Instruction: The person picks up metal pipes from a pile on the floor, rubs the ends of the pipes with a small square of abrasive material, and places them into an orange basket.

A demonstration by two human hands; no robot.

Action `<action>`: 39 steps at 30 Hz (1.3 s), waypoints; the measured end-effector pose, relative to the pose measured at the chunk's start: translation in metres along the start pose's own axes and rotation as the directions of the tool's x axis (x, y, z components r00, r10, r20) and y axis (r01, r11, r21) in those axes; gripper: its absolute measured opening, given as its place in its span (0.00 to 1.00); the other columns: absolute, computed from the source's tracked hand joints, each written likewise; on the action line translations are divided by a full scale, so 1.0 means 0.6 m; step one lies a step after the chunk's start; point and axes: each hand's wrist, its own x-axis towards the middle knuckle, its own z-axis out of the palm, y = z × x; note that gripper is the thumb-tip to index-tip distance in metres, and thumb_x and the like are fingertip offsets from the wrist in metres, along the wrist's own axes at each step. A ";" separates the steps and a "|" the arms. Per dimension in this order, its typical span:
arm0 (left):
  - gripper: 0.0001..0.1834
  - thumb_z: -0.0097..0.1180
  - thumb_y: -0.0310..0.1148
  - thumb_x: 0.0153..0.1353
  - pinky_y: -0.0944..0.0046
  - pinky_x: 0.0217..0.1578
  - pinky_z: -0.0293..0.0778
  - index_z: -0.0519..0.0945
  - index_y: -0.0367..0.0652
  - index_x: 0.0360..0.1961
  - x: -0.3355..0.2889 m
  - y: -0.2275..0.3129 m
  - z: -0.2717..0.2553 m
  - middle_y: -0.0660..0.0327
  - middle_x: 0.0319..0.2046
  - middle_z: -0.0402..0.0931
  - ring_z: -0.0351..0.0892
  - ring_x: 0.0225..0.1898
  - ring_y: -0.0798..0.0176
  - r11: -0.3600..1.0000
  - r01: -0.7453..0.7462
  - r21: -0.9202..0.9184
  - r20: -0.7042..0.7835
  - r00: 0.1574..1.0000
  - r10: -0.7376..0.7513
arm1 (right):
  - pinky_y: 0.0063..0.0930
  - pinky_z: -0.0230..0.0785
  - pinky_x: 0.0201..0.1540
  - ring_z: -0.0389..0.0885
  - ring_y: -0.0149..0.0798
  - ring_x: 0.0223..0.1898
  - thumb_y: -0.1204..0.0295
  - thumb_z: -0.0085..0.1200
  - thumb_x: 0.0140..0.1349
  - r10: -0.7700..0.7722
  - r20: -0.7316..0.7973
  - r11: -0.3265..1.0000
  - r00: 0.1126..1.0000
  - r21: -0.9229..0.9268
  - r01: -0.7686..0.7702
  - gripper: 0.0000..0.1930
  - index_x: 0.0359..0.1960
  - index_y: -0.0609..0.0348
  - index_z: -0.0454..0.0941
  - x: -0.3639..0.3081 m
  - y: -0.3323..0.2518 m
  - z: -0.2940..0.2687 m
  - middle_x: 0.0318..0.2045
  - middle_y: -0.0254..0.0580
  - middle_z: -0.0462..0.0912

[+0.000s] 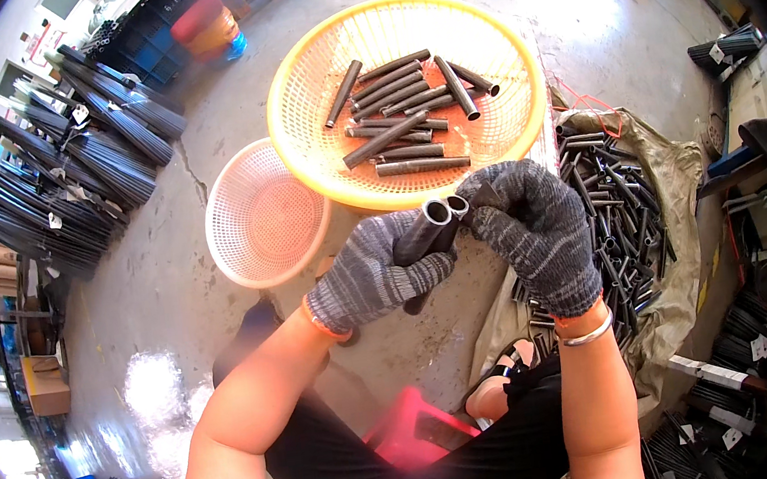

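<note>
In a grey knitted glove, my left hand [364, 275] is wrapped round short dark metal tubes [419, 237]; two open ends show side by side, pointing up and away from me. My right hand [539, 236], gloved the same way, is closed with its fingertips beside those tube ends. A small dark piece [485, 196] shows at its fingers, too little visible to name. Just beyond both hands stands a large yellow plastic basket [302, 168] with several similar tubes [422, 166] lying in it.
A smaller pale pink basket [231, 243] stands left of the yellow one. On the right, a heap of short tubes [612, 213] lies on a beige sack cloth [676, 149]. Bundles of long rods [99, 149] stand at the far left. A pink plastic stool [414, 425] shows between my legs.
</note>
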 end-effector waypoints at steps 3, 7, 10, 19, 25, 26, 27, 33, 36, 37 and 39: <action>0.16 0.68 0.27 0.52 0.71 0.26 0.73 0.80 0.36 0.42 0.002 0.001 0.010 0.65 0.28 0.79 0.74 0.25 0.74 0.994 -0.105 0.018 -0.155 0.982 0.106 | 0.24 0.71 0.45 0.77 0.29 0.39 0.85 0.57 0.53 -0.012 0.020 1.000 1.000 -0.029 0.012 0.08 0.35 0.64 0.75 -0.008 0.000 -0.005 0.37 0.38 0.80; 0.18 0.71 0.26 0.48 0.70 0.26 0.73 0.79 0.37 0.40 0.005 -0.003 0.017 0.67 0.26 0.76 0.74 0.25 0.75 0.995 -0.094 0.046 -0.174 0.980 0.101 | 0.25 0.72 0.44 0.77 0.29 0.38 0.84 0.58 0.52 -0.097 -0.007 0.992 0.995 -0.087 0.096 0.09 0.35 0.63 0.75 -0.018 0.004 -0.007 0.37 0.39 0.81; 0.18 0.71 0.26 0.47 0.71 0.25 0.72 0.79 0.38 0.40 0.014 -0.011 0.023 0.69 0.25 0.75 0.73 0.25 0.75 0.984 -0.104 0.144 -0.168 0.977 0.128 | 0.25 0.72 0.43 0.78 0.30 0.36 0.84 0.58 0.51 -0.196 -0.009 0.972 0.980 -0.135 0.193 0.10 0.36 0.63 0.76 -0.021 0.005 -0.007 0.36 0.39 0.82; 0.25 0.71 0.29 0.45 0.65 0.32 0.75 0.79 0.38 0.46 0.035 -0.018 0.022 0.59 0.31 0.80 0.80 0.30 0.64 0.508 -0.538 0.672 -0.007 0.682 0.731 | 0.25 0.72 0.34 0.77 0.30 0.27 0.82 0.60 0.49 -0.211 -0.136 0.925 0.968 -0.349 0.153 0.11 0.36 0.60 0.81 -0.030 -0.018 -0.005 0.28 0.38 0.81; 0.18 0.65 0.28 0.48 0.58 0.36 0.76 0.80 0.38 0.42 0.027 -0.014 0.049 0.52 0.31 0.79 0.81 0.34 0.50 0.436 -0.402 0.805 -0.051 0.685 0.727 | 0.26 0.72 0.33 0.78 0.32 0.26 0.82 0.59 0.50 -0.128 -0.225 0.965 0.966 -0.255 0.068 0.10 0.35 0.60 0.81 -0.037 0.009 0.003 0.25 0.40 0.80; 0.17 0.64 0.28 0.48 0.57 0.35 0.76 0.80 0.38 0.41 0.027 -0.014 0.049 0.52 0.31 0.79 0.80 0.33 0.50 0.407 -0.387 0.827 -0.038 0.684 0.728 | 0.26 0.72 0.33 0.78 0.33 0.26 0.82 0.59 0.50 -0.121 -0.225 0.967 0.967 -0.247 0.063 0.10 0.35 0.60 0.81 -0.037 0.014 0.003 0.26 0.40 0.80; 0.16 0.64 0.28 0.48 0.57 0.35 0.76 0.80 0.38 0.41 0.027 -0.014 0.049 0.52 0.31 0.79 0.80 0.33 0.50 0.378 -0.372 0.848 -0.026 0.683 0.730 | 0.26 0.72 0.33 0.78 0.33 0.26 0.83 0.59 0.50 -0.113 -0.224 0.969 0.968 -0.239 0.058 0.10 0.35 0.60 0.81 -0.037 0.019 0.003 0.26 0.40 0.80; 0.15 0.63 0.28 0.49 0.56 0.35 0.76 0.79 0.38 0.41 0.023 -0.025 0.047 0.51 0.32 0.79 0.79 0.33 0.47 0.388 -0.393 0.834 0.003 0.706 0.708 | 0.26 0.71 0.33 0.79 0.35 0.27 0.82 0.58 0.49 -0.057 -0.159 0.974 0.986 -0.225 0.020 0.09 0.33 0.60 0.80 -0.032 0.012 -0.003 0.25 0.41 0.81; 0.14 0.63 0.29 0.52 0.58 0.37 0.75 0.79 0.38 0.41 0.022 -0.020 0.045 0.52 0.32 0.78 0.79 0.35 0.50 0.549 -0.489 0.678 -0.056 0.710 0.702 | 0.27 0.71 0.33 0.79 0.36 0.27 0.82 0.58 0.49 -0.128 -0.143 0.953 0.981 -0.292 0.081 0.08 0.32 0.60 0.79 -0.030 0.005 0.001 0.25 0.41 0.80; 0.14 0.63 0.29 0.53 0.59 0.38 0.75 0.78 0.38 0.41 0.022 -0.019 0.042 0.52 0.32 0.78 0.79 0.36 0.52 0.619 -0.471 0.629 -0.074 0.756 0.651 | 0.27 0.71 0.33 0.79 0.36 0.27 0.82 0.58 0.49 -0.167 -0.136 0.935 0.976 -0.335 0.113 0.08 0.32 0.60 0.79 -0.029 0.001 0.002 0.25 0.41 0.80; 0.14 0.62 0.29 0.55 0.60 0.40 0.74 0.78 0.39 0.42 0.018 -0.017 0.035 0.52 0.34 0.78 0.80 0.38 0.56 0.744 -0.419 0.520 -0.098 0.836 0.540 | 0.28 0.71 0.33 0.78 0.37 0.27 0.82 0.58 0.49 -0.170 -0.107 0.927 0.980 -0.355 0.122 0.07 0.31 0.60 0.79 -0.029 -0.004 0.004 0.24 0.41 0.79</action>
